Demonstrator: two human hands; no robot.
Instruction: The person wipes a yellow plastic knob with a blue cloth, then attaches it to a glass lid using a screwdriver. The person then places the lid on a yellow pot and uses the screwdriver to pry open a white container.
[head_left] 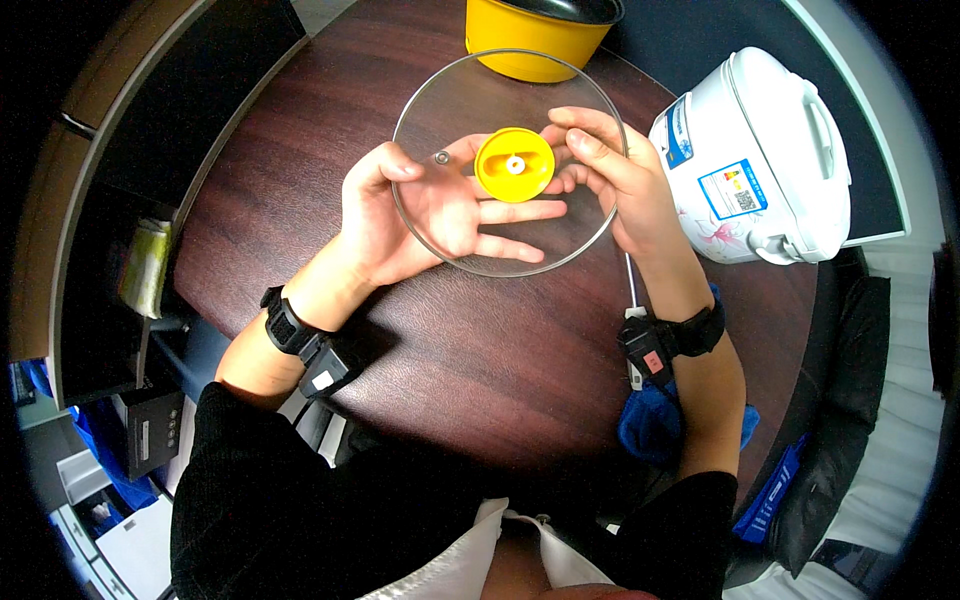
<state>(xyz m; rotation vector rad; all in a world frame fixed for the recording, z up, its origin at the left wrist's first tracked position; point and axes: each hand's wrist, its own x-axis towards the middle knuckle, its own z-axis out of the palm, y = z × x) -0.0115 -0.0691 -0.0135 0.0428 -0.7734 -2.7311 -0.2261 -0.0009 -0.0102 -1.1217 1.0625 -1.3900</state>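
Observation:
A round clear glass lid with a metal rim is held over the table between my two hands. At its middle sits a yellow knob with a small pale piece at its centre. My left hand has its thumb over the left rim, with the palm and spread fingers behind the glass. My right hand is at the right rim, its fingers bent around the knob's right side. The exact fingertip contact is unclear through the glass.
A yellow pot with a dark inside stands beyond the lid. At the right is a white rice cooker. A blue cloth lies by my right forearm on the dark wood table. A dark partition borders the left.

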